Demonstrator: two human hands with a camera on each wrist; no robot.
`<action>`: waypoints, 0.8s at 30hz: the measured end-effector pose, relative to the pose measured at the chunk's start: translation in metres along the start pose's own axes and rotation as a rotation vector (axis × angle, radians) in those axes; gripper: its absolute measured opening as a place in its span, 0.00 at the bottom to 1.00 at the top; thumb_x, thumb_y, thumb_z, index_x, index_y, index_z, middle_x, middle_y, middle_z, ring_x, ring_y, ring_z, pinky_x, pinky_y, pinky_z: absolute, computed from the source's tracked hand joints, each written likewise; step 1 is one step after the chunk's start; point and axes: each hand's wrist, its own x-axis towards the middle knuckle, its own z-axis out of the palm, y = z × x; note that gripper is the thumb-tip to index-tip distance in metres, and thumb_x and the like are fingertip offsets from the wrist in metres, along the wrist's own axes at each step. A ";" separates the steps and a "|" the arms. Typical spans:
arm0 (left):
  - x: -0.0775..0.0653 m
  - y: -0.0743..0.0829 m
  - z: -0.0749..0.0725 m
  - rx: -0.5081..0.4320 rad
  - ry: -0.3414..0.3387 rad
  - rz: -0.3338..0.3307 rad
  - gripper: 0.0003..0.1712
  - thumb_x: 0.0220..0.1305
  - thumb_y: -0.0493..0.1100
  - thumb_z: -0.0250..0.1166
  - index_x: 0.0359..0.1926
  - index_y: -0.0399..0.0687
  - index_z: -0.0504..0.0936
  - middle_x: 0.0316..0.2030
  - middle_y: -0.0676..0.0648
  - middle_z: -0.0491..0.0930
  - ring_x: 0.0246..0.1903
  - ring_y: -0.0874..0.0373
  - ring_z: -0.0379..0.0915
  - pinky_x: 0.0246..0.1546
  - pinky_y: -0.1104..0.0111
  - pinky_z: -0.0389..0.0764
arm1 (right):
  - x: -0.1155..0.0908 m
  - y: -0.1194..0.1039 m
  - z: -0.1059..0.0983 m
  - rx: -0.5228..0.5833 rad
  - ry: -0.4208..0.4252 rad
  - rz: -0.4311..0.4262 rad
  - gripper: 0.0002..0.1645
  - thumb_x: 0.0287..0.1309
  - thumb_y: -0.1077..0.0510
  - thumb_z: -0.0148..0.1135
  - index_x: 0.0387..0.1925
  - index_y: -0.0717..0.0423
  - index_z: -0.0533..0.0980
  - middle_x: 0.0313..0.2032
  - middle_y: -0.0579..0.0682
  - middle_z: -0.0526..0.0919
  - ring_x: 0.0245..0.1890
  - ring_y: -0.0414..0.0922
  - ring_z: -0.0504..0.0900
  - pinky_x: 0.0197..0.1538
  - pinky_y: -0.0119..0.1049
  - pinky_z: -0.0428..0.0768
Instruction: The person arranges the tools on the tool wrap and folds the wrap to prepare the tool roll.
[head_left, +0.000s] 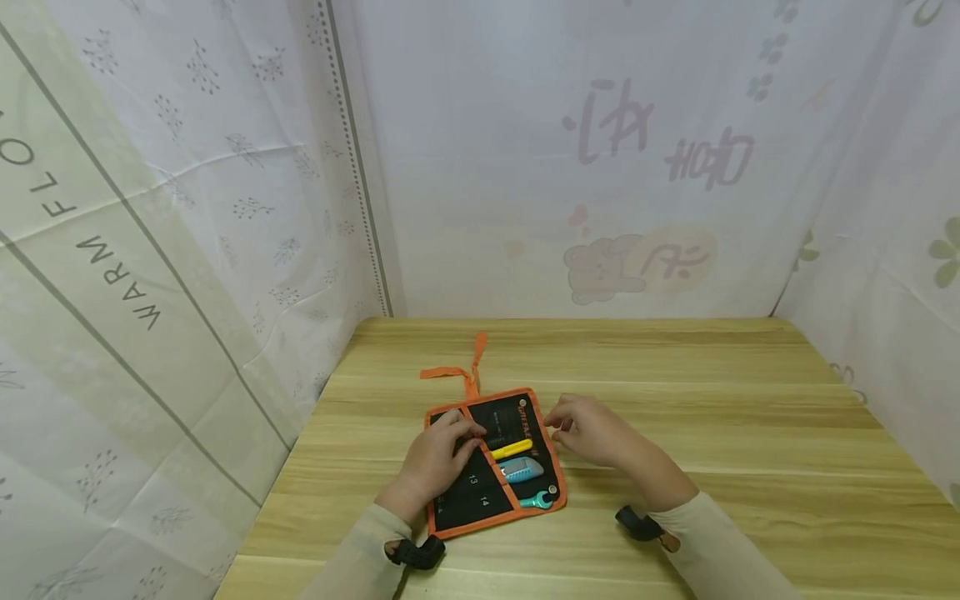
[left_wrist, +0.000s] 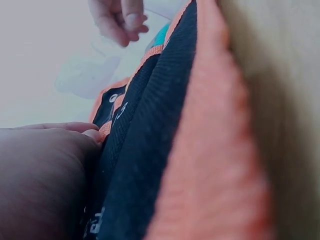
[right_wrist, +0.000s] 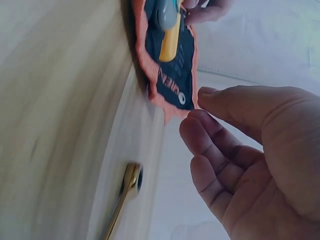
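Observation:
A black tool pouch (head_left: 468, 508) with orange trim lies open and flat on the table. Its pockets hold a yellow-handled tool (head_left: 513, 450), a light blue utility knife (head_left: 521, 470) and a teal open-ended wrench (head_left: 537, 500). My left hand (head_left: 435, 462) lies over the pouch's left part, thumb and fingertips pinching the orange pocket edge. Just off the pouch's right edge, my right hand (head_left: 596, 429) has loosely bent fingers. Nothing shows between its thumb and fingers in the right wrist view. A gold-coloured metal tool (right_wrist: 131, 177) with a rounded end appears there too, below the pouch; its kind is unclear.
Orange tie straps (head_left: 474, 371) stretch from the pouch's far edge across the wood-grain table (head_left: 675, 358). Printed fabric (head_left: 525, 167) hangs behind the table and along both sides. A black wrist device (head_left: 416, 552) sits on each sleeve.

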 end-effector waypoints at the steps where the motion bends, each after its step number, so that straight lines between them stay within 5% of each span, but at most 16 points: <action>1: 0.000 -0.001 0.000 0.006 0.003 -0.003 0.08 0.71 0.45 0.72 0.48 0.62 0.89 0.38 0.63 0.74 0.29 0.71 0.69 0.27 0.73 0.74 | -0.002 0.002 -0.001 -0.003 0.003 0.004 0.12 0.66 0.65 0.70 0.50 0.56 0.87 0.38 0.39 0.79 0.39 0.38 0.81 0.40 0.33 0.82; 24: -0.001 -0.007 -0.004 0.017 -0.019 -0.045 0.15 0.70 0.41 0.72 0.54 0.63 0.89 0.38 0.61 0.74 0.25 0.70 0.63 0.25 0.72 0.70 | -0.049 0.049 -0.031 0.035 0.085 0.115 0.11 0.66 0.65 0.70 0.49 0.57 0.87 0.44 0.47 0.84 0.42 0.41 0.81 0.43 0.39 0.82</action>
